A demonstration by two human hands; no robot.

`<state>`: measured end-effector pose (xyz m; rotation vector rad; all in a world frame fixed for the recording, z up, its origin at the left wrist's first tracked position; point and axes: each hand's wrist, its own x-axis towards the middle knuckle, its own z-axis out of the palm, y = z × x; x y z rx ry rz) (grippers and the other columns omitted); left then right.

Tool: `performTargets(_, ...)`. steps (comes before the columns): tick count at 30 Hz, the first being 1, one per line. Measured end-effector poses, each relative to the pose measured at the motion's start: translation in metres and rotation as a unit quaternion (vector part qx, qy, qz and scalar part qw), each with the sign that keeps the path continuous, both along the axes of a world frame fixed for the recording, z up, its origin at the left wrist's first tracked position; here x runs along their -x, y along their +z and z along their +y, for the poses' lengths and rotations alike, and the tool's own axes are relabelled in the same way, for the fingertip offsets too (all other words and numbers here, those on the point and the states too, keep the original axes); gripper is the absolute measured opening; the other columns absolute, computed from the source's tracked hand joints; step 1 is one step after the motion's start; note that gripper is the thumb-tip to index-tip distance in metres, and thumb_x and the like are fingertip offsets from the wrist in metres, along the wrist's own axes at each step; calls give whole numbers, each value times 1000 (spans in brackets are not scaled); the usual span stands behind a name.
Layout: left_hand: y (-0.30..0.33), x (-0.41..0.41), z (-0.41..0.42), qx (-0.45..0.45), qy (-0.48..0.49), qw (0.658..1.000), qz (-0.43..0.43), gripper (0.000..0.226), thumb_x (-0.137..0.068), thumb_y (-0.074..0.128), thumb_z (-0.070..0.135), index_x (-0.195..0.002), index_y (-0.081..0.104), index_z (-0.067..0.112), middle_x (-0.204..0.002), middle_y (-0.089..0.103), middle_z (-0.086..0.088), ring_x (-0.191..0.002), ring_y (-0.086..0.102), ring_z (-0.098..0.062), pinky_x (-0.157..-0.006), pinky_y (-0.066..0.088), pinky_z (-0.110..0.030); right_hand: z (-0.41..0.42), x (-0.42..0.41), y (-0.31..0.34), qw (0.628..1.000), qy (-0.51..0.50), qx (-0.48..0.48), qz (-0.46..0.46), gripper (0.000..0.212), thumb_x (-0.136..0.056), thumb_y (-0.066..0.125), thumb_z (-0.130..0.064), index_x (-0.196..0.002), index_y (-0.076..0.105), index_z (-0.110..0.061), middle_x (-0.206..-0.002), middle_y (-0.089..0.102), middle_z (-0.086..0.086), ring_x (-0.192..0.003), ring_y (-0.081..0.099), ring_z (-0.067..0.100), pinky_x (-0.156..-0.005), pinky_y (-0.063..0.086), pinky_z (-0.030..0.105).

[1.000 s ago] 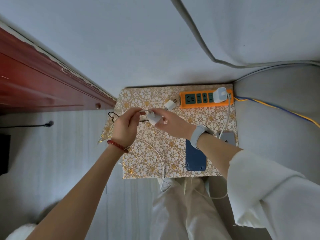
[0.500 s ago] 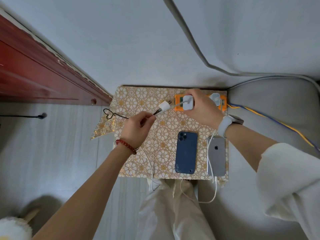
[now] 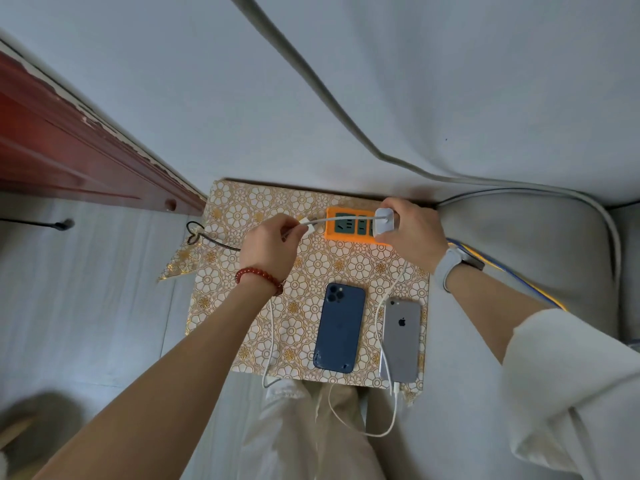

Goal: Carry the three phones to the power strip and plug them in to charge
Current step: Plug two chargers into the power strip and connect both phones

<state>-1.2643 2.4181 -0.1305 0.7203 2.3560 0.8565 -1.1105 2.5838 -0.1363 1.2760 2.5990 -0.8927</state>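
Observation:
An orange power strip [image 3: 349,225] lies at the far side of a small table with a gold flower-patterned cover [image 3: 242,209]. My right hand [image 3: 412,230] grips a white charger plug [image 3: 384,221] over the strip's right sockets. My left hand [image 3: 270,245] pinches that plug's white cable [image 3: 332,220] left of the strip, beside a second small white plug [image 3: 306,225]. A blue phone [image 3: 341,327] and a silver phone [image 3: 401,339] lie face down near the front edge. A white cable [image 3: 389,292] runs into the silver phone's bottom. No third phone is in view.
A thin black cord [image 3: 207,239] curls at the table's left edge. A red-brown wooden door frame [image 3: 79,150] stands at the left. A grey cushioned seat [image 3: 519,244] sits right of the table, with blue and yellow wires [image 3: 512,275] across it. My legs are below the table.
My right hand has carried the white plug from the table's middle to the strip's right sockets. My left hand rose toward the strip, holding the cable. Both phones are uncovered.

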Motion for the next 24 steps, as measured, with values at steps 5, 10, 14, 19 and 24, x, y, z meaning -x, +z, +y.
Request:
performTargets(5, 0, -1, 12, 1, 17, 1000, -5, 17, -85, 57, 30, -87, 65, 16, -76, 64, 3, -73, 60, -18, -64, 51, -30, 2, -5, -6, 999, -35, 26, 25, 47, -65, 77, -27, -107, 56, -21, -107, 68, 1, -98, 60, 24, -92, 43, 43)
performTargets(10, 3, -3, 27, -3, 16, 1000, -17, 15, -85, 58, 30, -86, 66, 17, -73, 61, 6, -73, 60, -16, -65, 51, -30, 4, -10, -7, 995, -82, 46, 46, 48, -64, 77, -26, -108, 57, -22, -109, 68, 2, -103, 59, 26, -95, 42, 46)
performTargets(14, 2, -3, 33, 1, 20, 999, -26, 15, -85, 57, 29, -85, 65, 16, -72, 60, 6, -71, 60, -18, -67, 53, -32, 9, -9, -7, 995, -79, 61, 30, 49, -66, 76, -28, -110, 55, -25, -113, 66, 0, -107, 57, 25, -97, 39, 46)
performTargets(19, 1, -3, 37, 6, 23, 999, -35, 14, -85, 57, 28, -85, 64, 16, -69, 58, 9, -70, 61, -19, -67, 54, -33, 11, -12, -7, 991, -80, 96, 42, 49, -68, 75, -27, -112, 54, -24, -114, 65, -1, -108, 55, 23, -100, 36, 48)
performTargets(24, -1, -2, 38, 3, 27, 999, -47, 13, -85, 58, 28, -83, 64, 17, -74, 62, 3, -75, 63, -22, -71, 55, -37, 10, -11, -12, 993, -70, 87, 45, 49, -69, 74, -28, -113, 53, -23, -115, 64, -1, -109, 55, 23, -100, 36, 43)
